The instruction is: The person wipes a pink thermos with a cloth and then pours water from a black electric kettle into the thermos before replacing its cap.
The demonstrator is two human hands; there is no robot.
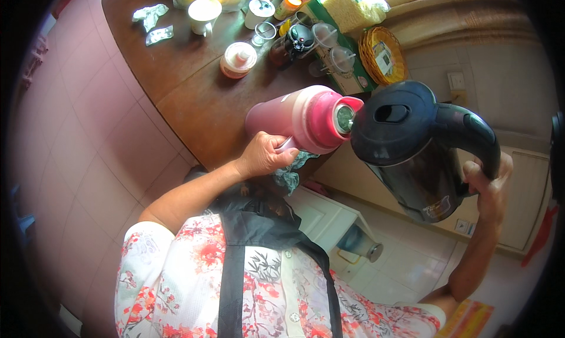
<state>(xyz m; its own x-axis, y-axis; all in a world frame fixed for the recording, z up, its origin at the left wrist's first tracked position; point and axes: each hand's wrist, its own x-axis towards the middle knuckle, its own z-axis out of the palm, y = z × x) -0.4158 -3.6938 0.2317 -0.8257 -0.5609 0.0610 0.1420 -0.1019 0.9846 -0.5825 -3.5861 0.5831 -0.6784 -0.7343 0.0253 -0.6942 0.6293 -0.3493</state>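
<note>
My left hand (268, 155) is closed around the side handle of a pink vacuum flask (282, 114). The flask's round mouth is uncovered and faces the kettle. In my right hand (487, 183) is the curved handle of a black electric kettle (415, 179), held up at the right with its lid on. The kettle's spout side meets the flask's mouth in the picture; whether they touch, or whether liquid flows, I cannot tell. Below the flask, a crumpled green-grey cloth (289, 174) hangs by the table edge, partly hidden by my left hand.
On the wooden table (190, 91) stand a white mug (205, 16), a lidded pink-and-white container (238, 60), a dark jar (291, 46) and clear plastic cups (342, 59). A wicker basket (383, 55) leans beside a green box (351, 84). Below is a white cabinet (324, 219).
</note>
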